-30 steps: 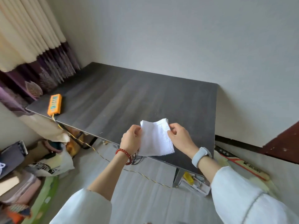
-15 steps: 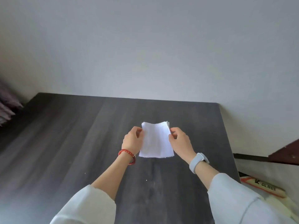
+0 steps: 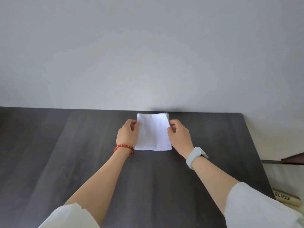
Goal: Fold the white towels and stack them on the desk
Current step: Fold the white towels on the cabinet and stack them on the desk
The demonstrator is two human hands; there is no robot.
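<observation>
A plain room at home: a dark wood-grain desk (image 3: 82, 162) under the hands, pushed against a bare grey wall (image 3: 148, 55) beyond them

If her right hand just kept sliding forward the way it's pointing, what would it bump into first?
Probably the wall. The right hand pinches the folded white towel near the desk's far edge, and nothing else shows ahead. How much gap remains is unclear.

The scene is evenly lit by soft, diffuse daylight whose source cannot be made out. A faint shadow is cast behind the towel (image 3: 153, 131) against the wall (image 3: 148, 55). Slight softness and wide-angle bending are seen toward the edges; no glare is noted.
</observation>
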